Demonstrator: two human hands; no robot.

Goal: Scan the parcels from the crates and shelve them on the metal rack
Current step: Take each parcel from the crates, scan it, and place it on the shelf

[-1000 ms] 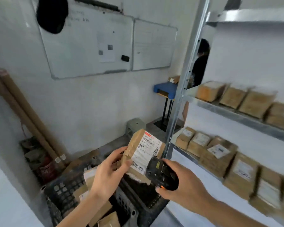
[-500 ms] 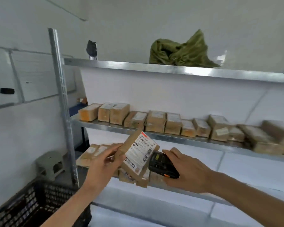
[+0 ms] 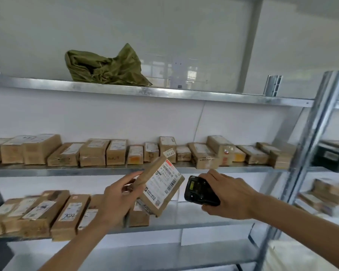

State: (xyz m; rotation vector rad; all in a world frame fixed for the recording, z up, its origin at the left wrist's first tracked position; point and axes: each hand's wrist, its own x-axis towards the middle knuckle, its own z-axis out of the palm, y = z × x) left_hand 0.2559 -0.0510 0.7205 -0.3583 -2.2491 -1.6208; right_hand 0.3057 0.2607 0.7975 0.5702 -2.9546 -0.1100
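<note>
White wall panels back a metal rack of galvanised shelves. On its top shelf lies a crumpled green bag; the middle shelf carries a row of brown parcels, and the lower shelf holds further labelled parcels toward its left. In front of the rack, the left hand grips a brown parcel, tilted, its white barcode label facing the camera, fingers curled round its left edge. Just beside it, the right hand is wrapped round a black handheld scanner, close to the label.
</note>
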